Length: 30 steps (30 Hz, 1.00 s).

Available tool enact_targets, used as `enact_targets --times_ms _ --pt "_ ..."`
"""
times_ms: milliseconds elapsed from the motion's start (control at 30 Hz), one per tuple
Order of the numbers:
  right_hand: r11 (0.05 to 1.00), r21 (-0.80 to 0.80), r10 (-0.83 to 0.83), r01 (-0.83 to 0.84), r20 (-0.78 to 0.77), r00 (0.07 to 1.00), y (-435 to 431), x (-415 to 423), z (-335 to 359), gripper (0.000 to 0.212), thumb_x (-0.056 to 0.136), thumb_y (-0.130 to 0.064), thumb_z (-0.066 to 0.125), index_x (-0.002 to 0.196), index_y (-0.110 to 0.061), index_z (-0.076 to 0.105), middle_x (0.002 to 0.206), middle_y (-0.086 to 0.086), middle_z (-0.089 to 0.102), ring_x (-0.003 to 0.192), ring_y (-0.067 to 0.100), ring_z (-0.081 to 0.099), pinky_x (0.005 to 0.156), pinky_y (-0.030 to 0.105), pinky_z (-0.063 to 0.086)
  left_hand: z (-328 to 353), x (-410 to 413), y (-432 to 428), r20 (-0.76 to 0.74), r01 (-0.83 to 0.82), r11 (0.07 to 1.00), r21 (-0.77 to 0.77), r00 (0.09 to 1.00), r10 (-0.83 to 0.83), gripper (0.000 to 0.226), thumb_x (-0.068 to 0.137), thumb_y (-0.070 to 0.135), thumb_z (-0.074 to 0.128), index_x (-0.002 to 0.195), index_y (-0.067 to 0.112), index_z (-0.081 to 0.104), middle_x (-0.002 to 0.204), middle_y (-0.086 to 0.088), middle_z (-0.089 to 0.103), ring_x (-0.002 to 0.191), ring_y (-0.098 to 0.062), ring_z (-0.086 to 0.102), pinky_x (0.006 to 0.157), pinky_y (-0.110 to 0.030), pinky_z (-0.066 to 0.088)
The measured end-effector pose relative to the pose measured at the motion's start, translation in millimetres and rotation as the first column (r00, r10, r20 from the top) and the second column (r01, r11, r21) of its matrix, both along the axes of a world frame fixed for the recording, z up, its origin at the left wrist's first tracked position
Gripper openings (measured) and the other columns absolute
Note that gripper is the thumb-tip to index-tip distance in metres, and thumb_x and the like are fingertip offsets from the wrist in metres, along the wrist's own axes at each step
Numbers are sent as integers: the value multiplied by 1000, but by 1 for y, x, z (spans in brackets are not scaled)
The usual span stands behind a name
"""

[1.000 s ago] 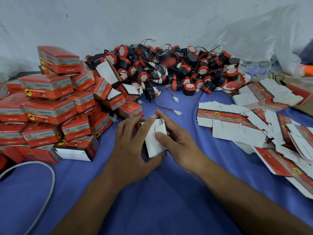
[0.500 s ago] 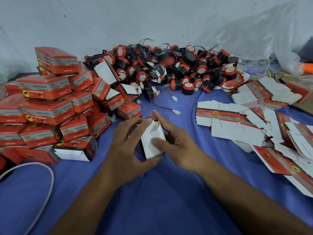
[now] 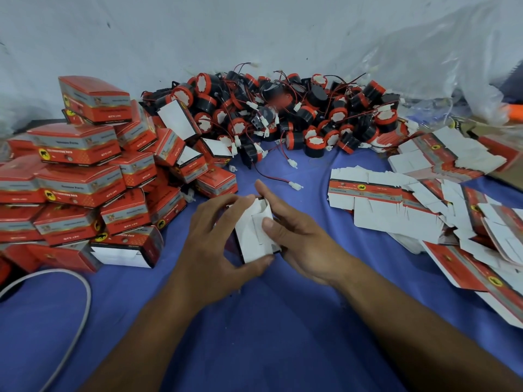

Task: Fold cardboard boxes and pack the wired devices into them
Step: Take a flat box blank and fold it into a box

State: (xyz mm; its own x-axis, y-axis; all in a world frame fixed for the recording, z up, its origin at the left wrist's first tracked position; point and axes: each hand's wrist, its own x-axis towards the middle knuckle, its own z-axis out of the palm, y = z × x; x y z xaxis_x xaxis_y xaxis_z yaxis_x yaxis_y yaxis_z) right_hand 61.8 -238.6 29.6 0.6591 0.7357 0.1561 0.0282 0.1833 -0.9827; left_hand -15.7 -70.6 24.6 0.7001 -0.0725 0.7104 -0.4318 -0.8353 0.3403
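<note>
Boxes (image 3: 82, 176) stacked left look done; left grip (image 3: 215, 250) and right grip (image 3: 305, 244) clasp another box (image 3: 252, 241) mid-fold, many devices (image 3: 297, 117) and flat cartons (image 3: 396, 213) waiting.

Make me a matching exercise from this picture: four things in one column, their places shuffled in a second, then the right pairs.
Things
1. folded boxes
2. wired devices
3. flat boxes
4. half-folded box

Places
A. front centre
B. stacked on the left
C. spread on the right
D. heaped at the back

Pairs: 1-B, 2-D, 3-C, 4-A
</note>
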Motion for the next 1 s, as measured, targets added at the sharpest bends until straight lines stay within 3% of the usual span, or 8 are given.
enact_targets --times_ms 267,467,567,633,733,833,900,1000 --pt "987 -19 -156 160 142 978 2 -3 0 63 93 -17 63 146 -40 39 137 -5 60 115 16 61 101 44 53 -5 2 -7 5 10 1000 -30 1000 -10 73 77 41 74 137 6 49 136 -10 47 124 -30 49 99 -45 47" --pt "999 14 -32 35 -157 987 -4 8 2 72 86 -22 71 150 -22 39 133 5 66 125 24 60 104 38 50 -7 2 -5 -1 27 997 -73 1000 -28 72 77 39 74 137 10 47 139 -7 44 127 -28 46 101 -42 44" --pt "989 -98 -99 108 90 991 -4 8 -1 50 91 -9 69 131 -36 57 114 -6 72 106 11 67 88 27 56 -12 3 -9 0 69 996 -53 998 -69 69 78 33 75 136 13 44 141 -5 42 130 -27 43 106 -42 42" --pt "960 -143 -198 241 263 944 -4 6 -3 54 91 -11 71 128 -45 54 100 -14 68 93 4 66 82 21 55 -14 5 -10 -19 102 994 -47 995 -103 68 80 30 74 137 14 41 145 -2 38 136 -25 40 111 -41 38" --pt "914 -188 -176 360 615 769 -6 8 -7 76 85 -19 77 150 -28 39 114 -9 65 102 10 62 92 20 49 -17 7 -5 -96 71 997 44 993 -66 76 85 35 65 149 17 28 156 -1 29 142 -24 33 115 -43 33" --pt "884 -167 -28 438 914 405 -9 14 -7 87 81 -14 77 154 -7 29 126 9 63 115 18 51 113 22 28 -21 7 1 -103 1 963 268 994 28 87 88 34 65 156 16 14 164 -6 17 137 -28 33 113 -37 29" --pt "850 -160 53 502 974 220 -10 19 -6 87 79 -15 79 151 2 34 132 11 63 127 22 51 121 41 22 -19 7 5 -83 -82 929 362 989 119 91 81 29 78 153 11 26 157 -14 31 124 -33 44 103 -42 37" --pt "809 -213 154 548 976 152 -13 25 -8 70 72 -14 86 134 2 59 123 13 68 116 33 63 107 52 44 -15 10 14 4 -233 894 384 968 251 65 71 38 87 122 6 62 120 -18 57 99 -34 47 80 -48 47"
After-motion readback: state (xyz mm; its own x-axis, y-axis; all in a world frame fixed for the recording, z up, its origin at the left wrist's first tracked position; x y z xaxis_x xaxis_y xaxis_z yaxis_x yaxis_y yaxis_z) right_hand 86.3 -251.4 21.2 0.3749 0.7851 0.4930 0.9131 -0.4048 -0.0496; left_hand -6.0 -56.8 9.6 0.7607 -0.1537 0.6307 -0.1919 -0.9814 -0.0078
